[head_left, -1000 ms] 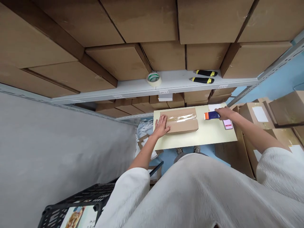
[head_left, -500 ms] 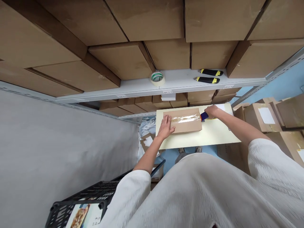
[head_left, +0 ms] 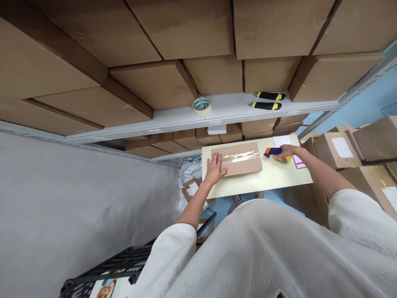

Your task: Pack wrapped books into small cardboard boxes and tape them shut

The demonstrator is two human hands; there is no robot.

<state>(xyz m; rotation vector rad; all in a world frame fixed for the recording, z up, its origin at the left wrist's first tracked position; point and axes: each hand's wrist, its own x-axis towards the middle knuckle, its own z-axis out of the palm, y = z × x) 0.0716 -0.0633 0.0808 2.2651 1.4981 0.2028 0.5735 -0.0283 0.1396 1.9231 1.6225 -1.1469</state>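
A closed cardboard box [head_left: 240, 167] lies on a pale yellow board [head_left: 235, 188], with a strip of shiny clear tape [head_left: 243, 155] along its top. My left hand [head_left: 214, 169] rests on the box's left end, fingers stretched out flat. To the right of the box, my right hand [head_left: 287, 151] grips a tape dispenser [head_left: 273, 152], dark blue with an orange tip. Its yellow-rimmed roll shows just below my fingers. The dispenser is apart from the box. Beside my right wrist lie a phone-like flat object [head_left: 299, 162] and a white paper [head_left: 281, 140].
Above the board, a grey shelf [head_left: 229, 108] carries stacked cartons [head_left: 214, 74], a masking tape roll [head_left: 202, 106] and two black-and-yellow box cutters [head_left: 266, 106]. More boxes [head_left: 333, 151] pile up at right. A black crate [head_left: 108, 269] stands at lower left, by a grey wall [head_left: 77, 198].
My right hand has pulled the tape dispenser back from the box's right end and turned it, so the roll now shows. My left hand stays on the box. The view has shifted slightly.
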